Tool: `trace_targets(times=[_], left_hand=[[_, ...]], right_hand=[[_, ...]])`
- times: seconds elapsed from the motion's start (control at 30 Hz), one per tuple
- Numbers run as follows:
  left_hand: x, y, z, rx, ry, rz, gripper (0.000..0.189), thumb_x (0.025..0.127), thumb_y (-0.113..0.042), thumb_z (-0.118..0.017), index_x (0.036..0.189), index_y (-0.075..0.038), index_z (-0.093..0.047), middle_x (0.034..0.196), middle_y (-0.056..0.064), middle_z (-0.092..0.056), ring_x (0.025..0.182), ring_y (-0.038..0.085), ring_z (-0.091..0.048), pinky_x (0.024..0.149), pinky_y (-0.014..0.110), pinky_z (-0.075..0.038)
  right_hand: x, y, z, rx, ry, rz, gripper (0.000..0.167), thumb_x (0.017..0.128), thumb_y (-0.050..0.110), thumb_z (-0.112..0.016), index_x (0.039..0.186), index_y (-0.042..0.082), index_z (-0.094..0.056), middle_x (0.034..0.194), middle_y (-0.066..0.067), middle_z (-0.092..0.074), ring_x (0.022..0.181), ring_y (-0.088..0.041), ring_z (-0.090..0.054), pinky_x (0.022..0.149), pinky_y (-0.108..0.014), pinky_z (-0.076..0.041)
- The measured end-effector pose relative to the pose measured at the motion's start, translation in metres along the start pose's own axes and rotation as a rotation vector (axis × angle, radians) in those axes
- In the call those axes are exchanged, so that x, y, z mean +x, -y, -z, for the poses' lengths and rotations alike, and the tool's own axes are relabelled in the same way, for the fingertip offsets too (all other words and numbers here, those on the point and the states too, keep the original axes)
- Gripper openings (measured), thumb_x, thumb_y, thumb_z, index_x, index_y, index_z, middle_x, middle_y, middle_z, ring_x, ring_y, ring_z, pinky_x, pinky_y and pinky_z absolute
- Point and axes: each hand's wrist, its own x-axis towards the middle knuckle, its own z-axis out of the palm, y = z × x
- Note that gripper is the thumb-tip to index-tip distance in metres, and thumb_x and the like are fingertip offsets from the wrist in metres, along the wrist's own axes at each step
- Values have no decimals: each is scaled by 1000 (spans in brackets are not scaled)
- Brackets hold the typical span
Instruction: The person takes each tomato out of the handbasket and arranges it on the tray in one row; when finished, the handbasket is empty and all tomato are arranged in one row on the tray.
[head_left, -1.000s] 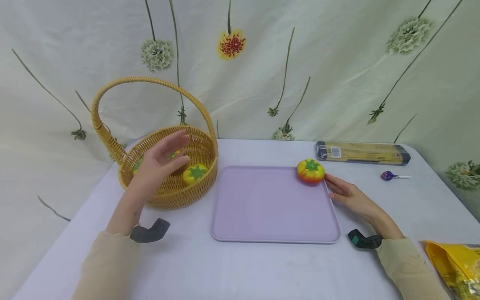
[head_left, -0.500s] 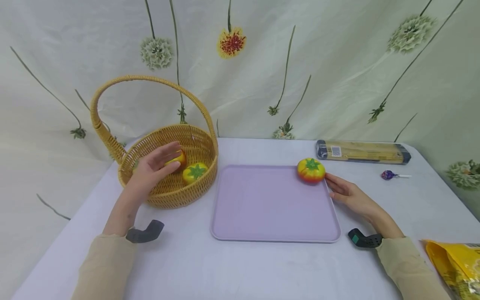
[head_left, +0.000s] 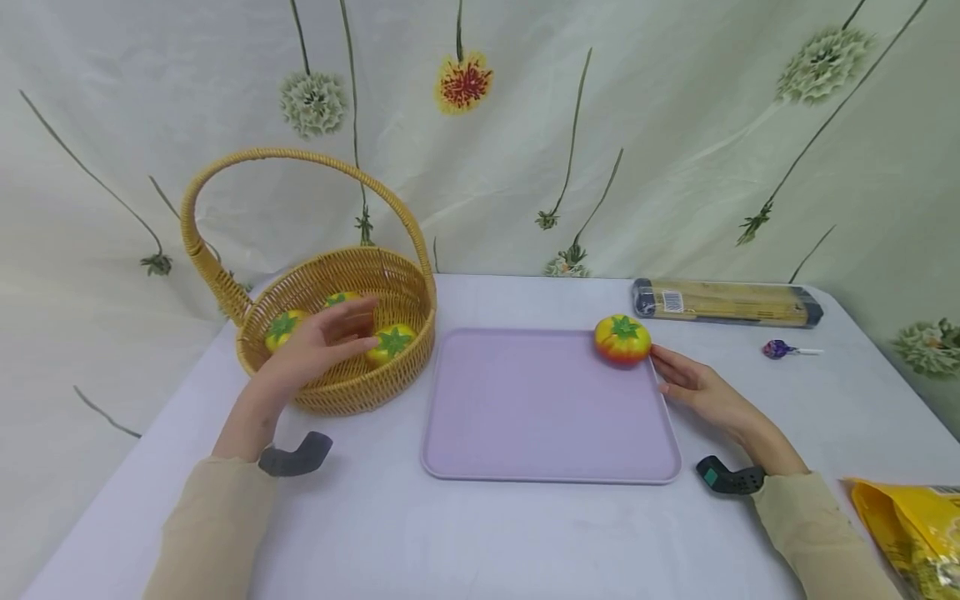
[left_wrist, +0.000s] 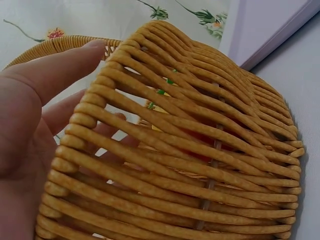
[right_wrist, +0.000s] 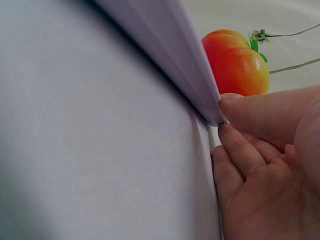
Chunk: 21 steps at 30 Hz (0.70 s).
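Observation:
My left hand (head_left: 318,346) reaches over the near rim of the wicker basket (head_left: 341,402), fingers relaxed and spread, with nothing held. Its fingers lie among three yellow-red tomatoes: one tomato (head_left: 392,343) by the thumb, another tomato (head_left: 283,329) on the left, and a third tomato (head_left: 341,297) partly behind the fingers. In the left wrist view the basket's weave (left_wrist: 165,130) hides much of the fingers. My right hand (head_left: 701,392) rests at the right edge of the lilac tray (head_left: 551,408), thumb and fingertips at its rim. Close by, a tomato (head_left: 622,340) sits in the tray's far right corner.
The basket's tall handle (head_left: 300,155) arches over it. Behind the tray lies a long packaged roll (head_left: 726,304). A lollipop (head_left: 780,350) lies to the right, and a yellow bag (head_left: 911,533) at the near right. A floral cloth (head_left: 510,167) hangs behind.
My left hand has come down into the basket and shifted slightly right, toward the tomato by its thumb. The right hand, the tray and its tomato have stayed put.

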Motion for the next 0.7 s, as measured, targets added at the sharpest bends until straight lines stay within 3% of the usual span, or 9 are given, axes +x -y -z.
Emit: trace_targets(times=[0.2, 0.7], left_hand=[[4, 0, 0, 61, 71, -1, 64, 89, -30, -65, 143, -11, -37, 142, 13, -39, 130, 32, -34, 103, 46, -30], [9, 5, -1, 143, 143, 61, 66, 87, -38, -66, 143, -17, -39, 142, 8, -39, 131, 27, -32, 103, 48, -29]], right_hand=[[0, 0, 0, -3, 2, -2, 62, 96, 2, -50, 144, -10, -13, 149, -27, -12, 134, -40, -13, 97, -14, -29], [1, -1, 0, 3, 5, 4, 62, 95, 2, -50, 144, -11, -13, 148, -28, -12, 134, -41, -12, 96, -14, -29]])
